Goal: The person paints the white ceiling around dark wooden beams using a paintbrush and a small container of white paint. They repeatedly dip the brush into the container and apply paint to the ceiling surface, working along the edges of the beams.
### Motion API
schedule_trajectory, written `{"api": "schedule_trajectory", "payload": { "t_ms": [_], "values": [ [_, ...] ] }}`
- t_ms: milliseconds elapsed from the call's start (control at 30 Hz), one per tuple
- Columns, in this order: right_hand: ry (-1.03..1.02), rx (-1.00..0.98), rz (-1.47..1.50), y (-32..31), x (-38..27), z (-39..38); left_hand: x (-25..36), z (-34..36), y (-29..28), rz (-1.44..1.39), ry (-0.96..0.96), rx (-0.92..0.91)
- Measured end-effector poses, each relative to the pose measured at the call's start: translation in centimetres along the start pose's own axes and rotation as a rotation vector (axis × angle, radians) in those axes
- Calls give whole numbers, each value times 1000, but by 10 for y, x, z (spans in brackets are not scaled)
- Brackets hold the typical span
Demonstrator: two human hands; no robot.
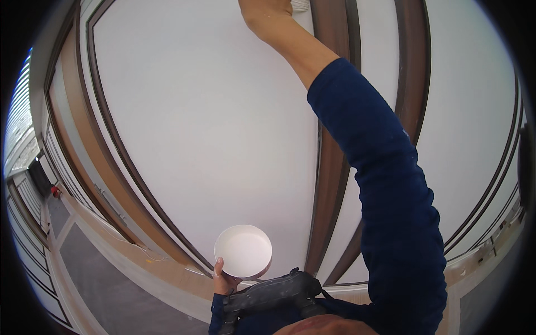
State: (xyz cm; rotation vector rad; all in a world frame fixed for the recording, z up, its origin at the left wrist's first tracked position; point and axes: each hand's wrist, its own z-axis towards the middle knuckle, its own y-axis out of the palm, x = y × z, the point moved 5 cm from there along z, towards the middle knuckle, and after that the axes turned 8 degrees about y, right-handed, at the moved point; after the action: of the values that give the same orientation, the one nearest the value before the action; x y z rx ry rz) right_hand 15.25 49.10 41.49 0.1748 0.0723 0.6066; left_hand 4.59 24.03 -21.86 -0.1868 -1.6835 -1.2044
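The left hand [223,283] gripped a round, white-lined bowl [262,271], likely slippery, best held underneath. The right hand [265,14] was by a soft-looking, white-bristled brush [300,5]; I couldn't tell its grip.

The round bowl [244,249] is upright and open, white inside, with brownish outer side. The brush [300,5] shows only some pale bristles, well above the bowl and rightward.

The right arm [385,151] is angling upward, the right hand [267,13] gripping high; the left hand [224,282] is gripping low, thumb [219,264] upright.
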Motion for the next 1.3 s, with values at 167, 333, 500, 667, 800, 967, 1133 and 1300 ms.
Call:
{"api": "schedule_trajectory", "payload": {
  "t_ms": [167, 333, 500, 667, 800, 967, 1133, 1300],
  "values": [
    [-29, 10, -26, -3, 2, -12, -5, 1, -7, 45, -27, 25],
    [-55, 16, -33, -4, -1, -25, -4, 1, -8, 67, -21, 52],
    [-76, -3, -36, -3, 1, -34, -3, 3, -7, 82, -33, 49],
    [-64, -123, -69, -6, 1, -42, -3, 4, -8, 92, -43, 47],
    [-64, -261, -94, -11, 2, -50, -4, 5, -11, 88, -40, 37],
    [-55, -177, -52, -12, 5, -61, -6, 8, -14, 86, -52, 14],
    [-69, -154, -55, -13, 6, -72, -6, 10, -10, 78, -45, 6],
    [-61, -68, -14, -12, 6, -82, -6, 9, -10, 92, -55, 8]
  ]
}}
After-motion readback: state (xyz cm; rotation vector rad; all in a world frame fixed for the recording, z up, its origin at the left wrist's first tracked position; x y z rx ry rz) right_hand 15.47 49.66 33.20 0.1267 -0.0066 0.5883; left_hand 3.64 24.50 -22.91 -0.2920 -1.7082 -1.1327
